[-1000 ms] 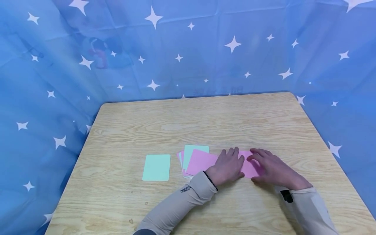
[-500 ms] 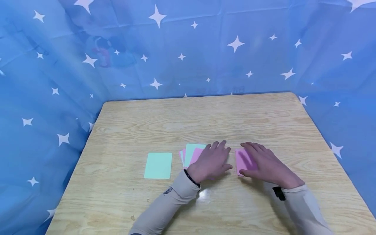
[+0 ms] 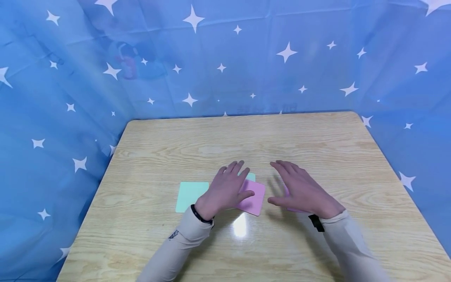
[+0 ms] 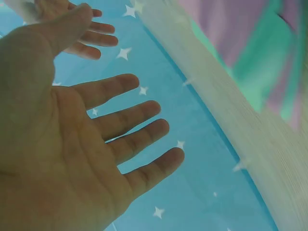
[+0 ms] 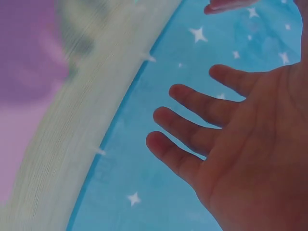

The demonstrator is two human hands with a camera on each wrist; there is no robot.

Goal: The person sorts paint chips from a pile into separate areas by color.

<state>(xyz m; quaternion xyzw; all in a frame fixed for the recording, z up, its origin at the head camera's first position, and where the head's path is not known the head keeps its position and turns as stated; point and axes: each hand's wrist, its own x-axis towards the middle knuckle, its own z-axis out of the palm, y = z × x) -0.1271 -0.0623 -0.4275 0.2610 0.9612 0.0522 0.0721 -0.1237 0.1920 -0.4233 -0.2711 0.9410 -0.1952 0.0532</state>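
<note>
My left hand (image 3: pixel 227 190) hovers above a loose pile of square cards, fingers spread and holding nothing. From under it show a pink card (image 3: pixel 254 200) and the edge of a mint card (image 3: pixel 251 177). In the left wrist view these cards fan out in alternating pink and mint (image 4: pixel 257 65), beyond the spread fingers. My right hand (image 3: pixel 301 190) is also raised with straight fingers and nothing in its grasp. Below it lies another pink card (image 5: pixel 24 144), mostly hidden by the hand in the head view. Left of the pile lies a single mint card (image 3: pixel 190 195), partly overlapped by my left hand.
The cards lie on a light wood-grain table (image 3: pixel 158 156) with rounded far corners. Behind it and along both sides hangs a blue cloth (image 3: pixel 246 51) with white stars.
My left hand has lifted off the pink cards and moved left over the pile. The right hand has let go of its pink card, rising and shifting left.
</note>
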